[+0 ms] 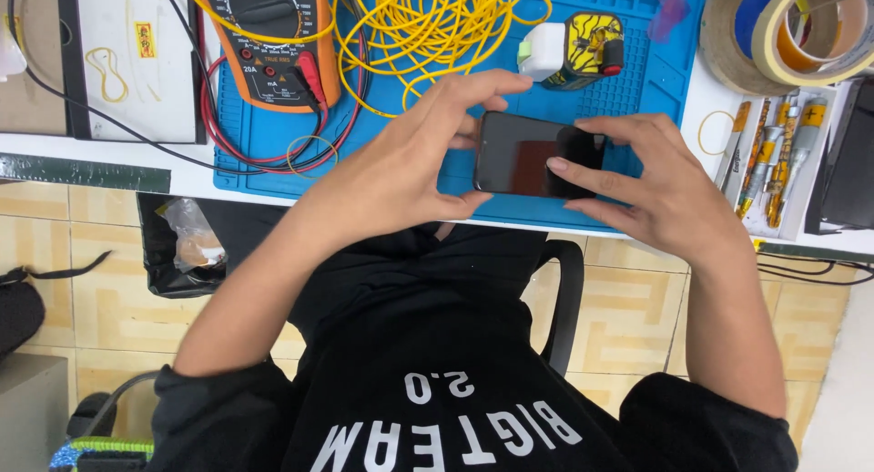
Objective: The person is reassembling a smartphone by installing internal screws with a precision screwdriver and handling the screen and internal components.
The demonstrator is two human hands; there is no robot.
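Both hands grip a dark smartphone (533, 153) above the blue work mat (637, 90), the left hand (401, 162) pinching its short end and the right hand (655, 185) clasping the opposite end (thumb on glass), steadying it screen-up, with the orange multimeter (264, 40) beyond the left hand.

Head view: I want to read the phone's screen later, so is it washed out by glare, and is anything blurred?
In the head view, light is even and soft; the phone screen is dark with only a dim reddish reflection, no strong glare. The left hand and right hand are sharp. A purple object at the top edge looks smeared.
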